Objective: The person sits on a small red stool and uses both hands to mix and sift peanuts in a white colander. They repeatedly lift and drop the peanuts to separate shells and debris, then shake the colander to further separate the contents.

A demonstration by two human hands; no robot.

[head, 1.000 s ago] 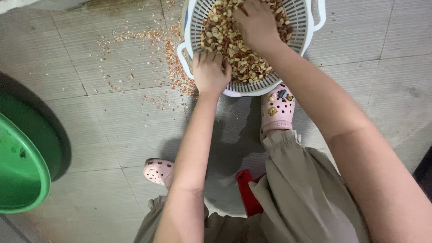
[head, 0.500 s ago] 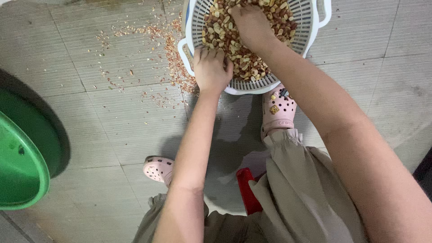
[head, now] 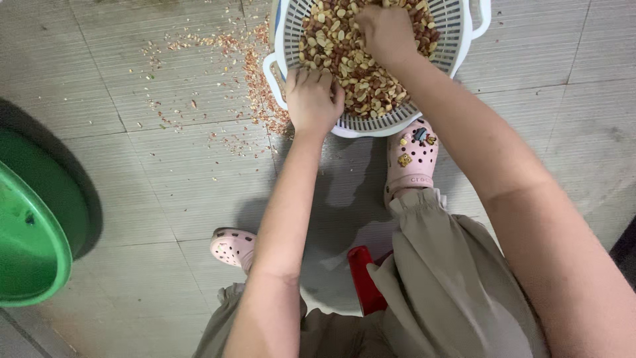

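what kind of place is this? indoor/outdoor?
Likely a home kitchen floor or back porch; which, I cannot tell. A ribbed tiled floor, a white colander of peanuts set on it, a green basin, and husks scattered on the tiles.

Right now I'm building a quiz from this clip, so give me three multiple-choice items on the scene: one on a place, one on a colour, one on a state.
1. Where is the left hand?
A. At the near rim of the white colander
B. On the green tub
C. On a knee

2. What colour is the tub at the left edge?
A. Blue
B. Green
C. Yellow

3. How is the right hand?
A. Raised above the floor tiles
B. Holding a spoon
C. Down among the peanuts

Answers: 1 A, its fingers lie over the rim; 2 B, it is plainly green; 3 C, its fingers sit in the pile.
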